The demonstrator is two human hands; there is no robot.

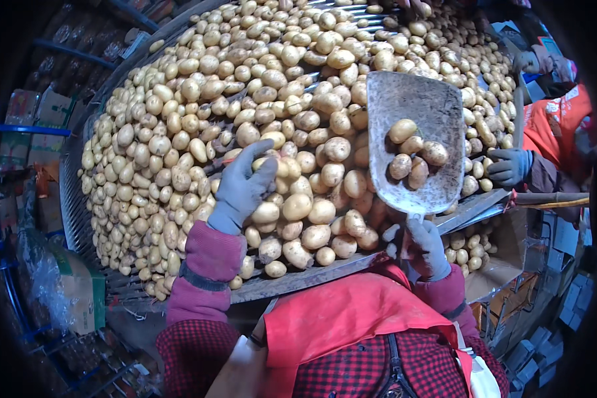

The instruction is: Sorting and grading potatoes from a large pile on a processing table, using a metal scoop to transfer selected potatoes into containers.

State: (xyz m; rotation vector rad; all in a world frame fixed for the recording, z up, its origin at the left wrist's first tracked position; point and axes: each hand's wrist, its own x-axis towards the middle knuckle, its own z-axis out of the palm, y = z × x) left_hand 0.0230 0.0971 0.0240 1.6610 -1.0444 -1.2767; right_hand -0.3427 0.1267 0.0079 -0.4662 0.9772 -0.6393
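Note:
Both my hands wear grey gloves. My right hand [427, 247] is closed around the handle of a worn, dirty white scoop [414, 93]. The scoop lies over the heap at the right, its blade pointing away from me, with several potatoes [434, 153] resting in it near the handle end. Left of it, my left hand [242, 186] reaches over the potato heap [297, 206]. Its fingers are spread and slightly bent beside the potatoes, and I see none gripped in them. Potatoes of mixed sizes cover most of the slatted sorting table [73, 199].
A raised front edge [298, 281] runs between me and the heap. Below it at the right, a cardboard box [504, 262] holds more potatoes. A co-worker's gloved hand [509, 167] rests at the table's right side. Another carton [79, 292] stands at the left.

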